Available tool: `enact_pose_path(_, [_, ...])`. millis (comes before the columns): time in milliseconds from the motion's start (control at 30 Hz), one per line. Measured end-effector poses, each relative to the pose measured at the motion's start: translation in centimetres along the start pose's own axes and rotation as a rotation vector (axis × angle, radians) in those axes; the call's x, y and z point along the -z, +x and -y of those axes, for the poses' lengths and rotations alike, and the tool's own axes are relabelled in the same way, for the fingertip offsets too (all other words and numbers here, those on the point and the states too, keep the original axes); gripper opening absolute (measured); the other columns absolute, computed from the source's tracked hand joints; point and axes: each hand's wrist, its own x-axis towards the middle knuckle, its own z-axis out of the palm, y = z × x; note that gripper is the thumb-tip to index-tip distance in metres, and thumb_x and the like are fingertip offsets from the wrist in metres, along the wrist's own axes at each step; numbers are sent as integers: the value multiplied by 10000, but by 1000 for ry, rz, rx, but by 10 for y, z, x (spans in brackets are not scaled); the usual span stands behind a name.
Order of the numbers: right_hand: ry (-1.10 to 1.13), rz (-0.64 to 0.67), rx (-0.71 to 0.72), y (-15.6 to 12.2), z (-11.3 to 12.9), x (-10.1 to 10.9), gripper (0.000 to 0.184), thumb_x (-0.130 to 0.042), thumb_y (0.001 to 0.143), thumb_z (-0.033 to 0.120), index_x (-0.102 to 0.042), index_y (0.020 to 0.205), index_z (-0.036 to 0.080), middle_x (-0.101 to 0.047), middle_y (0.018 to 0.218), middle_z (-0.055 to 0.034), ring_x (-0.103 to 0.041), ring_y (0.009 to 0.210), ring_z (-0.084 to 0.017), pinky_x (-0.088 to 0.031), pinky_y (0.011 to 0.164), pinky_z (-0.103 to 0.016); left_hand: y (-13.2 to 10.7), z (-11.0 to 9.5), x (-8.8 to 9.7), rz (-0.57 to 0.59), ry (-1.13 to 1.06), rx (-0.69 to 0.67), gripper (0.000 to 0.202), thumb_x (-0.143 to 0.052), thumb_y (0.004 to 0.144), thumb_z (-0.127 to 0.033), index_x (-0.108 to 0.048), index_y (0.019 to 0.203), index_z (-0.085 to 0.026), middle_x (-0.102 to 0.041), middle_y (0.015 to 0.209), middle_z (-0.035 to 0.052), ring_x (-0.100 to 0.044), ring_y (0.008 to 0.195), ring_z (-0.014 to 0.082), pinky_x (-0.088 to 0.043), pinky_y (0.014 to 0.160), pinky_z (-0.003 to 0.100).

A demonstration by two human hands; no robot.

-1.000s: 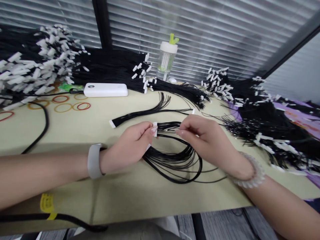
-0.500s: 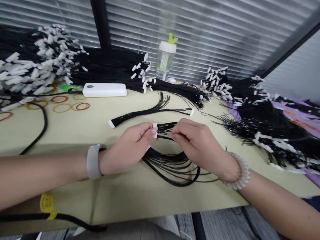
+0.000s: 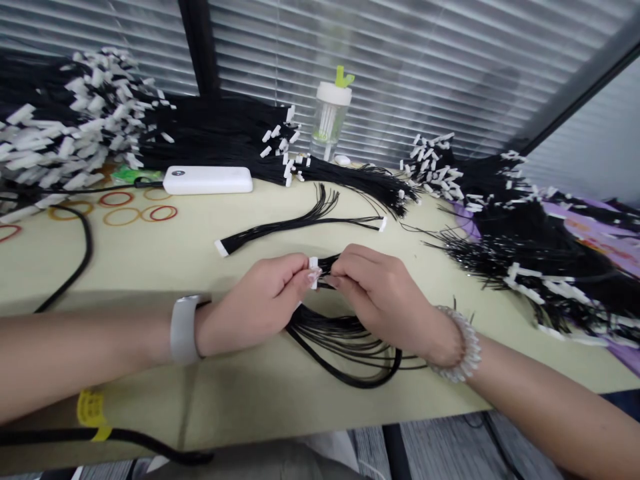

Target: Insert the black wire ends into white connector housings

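Note:
My left hand (image 3: pixel 265 290) pinches a small white connector (image 3: pixel 314 264) between thumb and forefinger. Thin black wires (image 3: pixel 329 265) run from the connector's right side toward my right hand (image 3: pixel 383 297). That hand is closed close beside the connector, its thumb and forefinger pinched on a black wire at the housing; the wire's tip is hidden by the fingers. Below both hands, a looped bundle of black wires (image 3: pixel 345 343) curves over the table, partly covered by the right hand. Beyond them lies a separate black wire harness (image 3: pixel 280 225) with white connectors at its ends.
A white power bank (image 3: pixel 208 180) and several rubber bands (image 3: pixel 122 216) lie at left. Piles of black wires with white connectors (image 3: pixel 100 133) line the back and the right side (image 3: pixel 530 260). A clear bottle (image 3: pixel 330 117) stands by the blinds. A thick black cable (image 3: pixel 150 441) crosses the front edge.
My right hand has moved left, closer to the connector. The connector and my left hand have shifted slightly down in the view. Both grips stay closed.

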Motion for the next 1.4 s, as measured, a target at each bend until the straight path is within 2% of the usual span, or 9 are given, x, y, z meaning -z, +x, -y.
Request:
enact_pose_path(300, [36, -1, -8, 3, -2, 4, 106, -446, 804, 156, -512, 722, 145, -501, 699, 9, -443, 650, -57, -347, 603, -176, 2, 1, 1, 2, -34, 9, 292, -308, 861, -314, -350, 611, -168, -334, 558, -50, -317, 513, 80, -280, 483, 206])
enact_pose_path(533, [-31, 65, -204, 3, -24, 19, 184, -585, 718, 303, -463, 686, 168, -461, 576, 54, -382, 503, -40, -313, 467, -160, 7, 1, 2, -53, -158, 113, 320, -303, 867, -325, -366, 597, -164, -352, 531, -51, -322, 476, 69, -280, 455, 190])
enact_pose_path(667, [-107, -66, -186, -1, -22, 31, 378, -669, 601, 422, -396, 646, 164, -386, 557, 56, -311, 499, -43, -271, 445, -169, 8, 4, 1, -102, -243, 140, 326, -298, 863, -362, -391, 619, -166, -364, 523, -48, -331, 463, 72, -282, 430, 183])
enact_pose_path(767, [-97, -124, -183, -5, -18, 43, 401, -638, 635, 445, -362, 584, 159, -306, 519, 54, -255, 490, -47, -231, 436, -181, 8, 10, 0, -167, -273, 147, 338, -290, 861, -388, -407, 634, -167, -382, 525, -44, -330, 452, 74, -284, 418, 183])
enact_pose_path(833, [-53, -12, -194, -8, -16, 49, 401, -580, 705, 417, -334, 533, 152, -257, 495, 51, -222, 481, -48, -208, 427, -185, 8, 13, -1, -196, -285, 147, 348, -284, 861, -398, -401, 627, -169, -384, 516, -41, -337, 447, 79, -290, 415, 187])
enact_pose_path(967, [99, 522, -107, -12, -16, 47, 379, -453, 800, 379, -374, 518, 138, -240, 486, 48, -206, 461, -38, -187, 406, -169, 8, 14, 0, -213, -255, 138, 352, -291, 861, -401, -396, 618, -169, -380, 511, -44, -336, 446, 78, -295, 424, 189])
enact_pose_path(1033, [160, 645, -69, -12, -14, 37, 363, -380, 836, 349, -407, 544, 136, -270, 500, 48, -224, 462, -31, -192, 411, -157, 8, 12, 1, -219, -226, 132, 357, -291, 864, -392, -395, 607, -167, -376, 514, -44, -332, 451, 77, -291, 431, 190])
enact_pose_path(1267, [144, 367, 60, -9, -6, -5, 225, -406, 789, 179, -520, 600, 136, -435, 514, 51, -296, 475, -21, -252, 489, -152, 8, 10, 1, -216, -226, 115, 357, -285, 868, -377, -382, 592, -172, -369, 521, -41, -335, 462, 82, -292, 440, 193])
enact_pose_path(1400, [77, 305, 33, -9, -1, -15, 189, -420, 763, 170, -557, 633, 156, -497, 528, 50, -337, 477, -20, -252, 486, -152, 8, 9, 1, -229, -197, 108, 347, -291, 867, -364, -397, 600, -171, -367, 520, -40, -329, 458, 84, -285, 433, 194])
